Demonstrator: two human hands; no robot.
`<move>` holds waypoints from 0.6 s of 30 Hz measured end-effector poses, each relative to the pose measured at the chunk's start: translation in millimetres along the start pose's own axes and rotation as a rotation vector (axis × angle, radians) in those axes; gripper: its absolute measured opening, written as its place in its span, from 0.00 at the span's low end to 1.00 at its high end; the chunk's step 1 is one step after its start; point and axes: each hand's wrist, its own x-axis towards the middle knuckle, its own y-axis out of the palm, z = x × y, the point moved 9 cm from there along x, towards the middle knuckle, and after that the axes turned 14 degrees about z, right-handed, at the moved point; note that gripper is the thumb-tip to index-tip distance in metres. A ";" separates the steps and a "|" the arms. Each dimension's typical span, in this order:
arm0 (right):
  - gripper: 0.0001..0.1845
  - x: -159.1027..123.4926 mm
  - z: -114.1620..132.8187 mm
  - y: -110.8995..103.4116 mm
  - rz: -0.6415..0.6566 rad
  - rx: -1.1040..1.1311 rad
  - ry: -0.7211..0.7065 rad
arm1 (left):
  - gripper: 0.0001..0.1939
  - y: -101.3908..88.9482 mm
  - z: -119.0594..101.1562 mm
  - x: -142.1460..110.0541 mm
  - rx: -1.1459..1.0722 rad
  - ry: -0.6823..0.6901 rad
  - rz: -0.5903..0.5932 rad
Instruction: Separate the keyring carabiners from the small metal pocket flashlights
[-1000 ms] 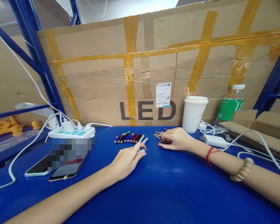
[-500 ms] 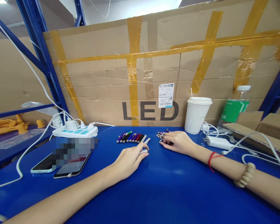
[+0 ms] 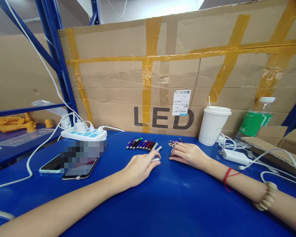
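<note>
My left hand [image 3: 139,167] rests on the blue table [image 3: 148,204] with its thumb and fingers closed on a silver tube [image 3: 155,159]. Just beyond it lies a row of short coloured tubes [image 3: 141,144], purple, black, green, blue, red and silver, with shiny metal ends. Over to the right, my right hand [image 3: 188,155] is palm down at the near side of a small pile of shiny metal pieces [image 3: 174,144]. Its fingers lie together and bend down toward the tabletop; whatever is beneath them is hidden.
A large cardboard sheet [image 3: 118,89] stands along the back. At left are a white power strip [image 3: 88,135] and two phones [image 3: 82,169]. On the right stand a white cup [image 3: 213,126], a bottle [image 3: 255,120], a charger [image 3: 236,156] with cables and an open carton [image 3: 266,146].
The whole view has shifted, so most things appear farther right. My right hand has drawn slightly back toward me from the metal pieces, uncovering some. My left hand keeps the silver tube.
</note>
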 end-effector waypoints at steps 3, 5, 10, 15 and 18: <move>0.18 2.7 11.4 -2.0 -0.010 0.067 -0.051 | 0.12 0.8 -0.4 -0.4 0.023 0.011 -0.007; 0.16 5.4 22.0 -4.9 -0.018 0.155 -0.067 | 0.12 1.8 -0.5 -0.7 0.037 0.018 -0.009; 0.13 11.4 42.5 -10.9 -0.057 0.542 -0.047 | 0.13 3.5 0.4 -1.0 0.061 0.015 -0.009; 0.14 14.9 37.5 -4.3 -0.078 0.798 0.071 | 0.13 4.5 1.4 -0.4 0.057 0.011 0.004; 0.15 15.5 33.8 1.9 -0.056 0.874 0.149 | 0.13 6.0 1.2 0.4 0.068 0.023 0.015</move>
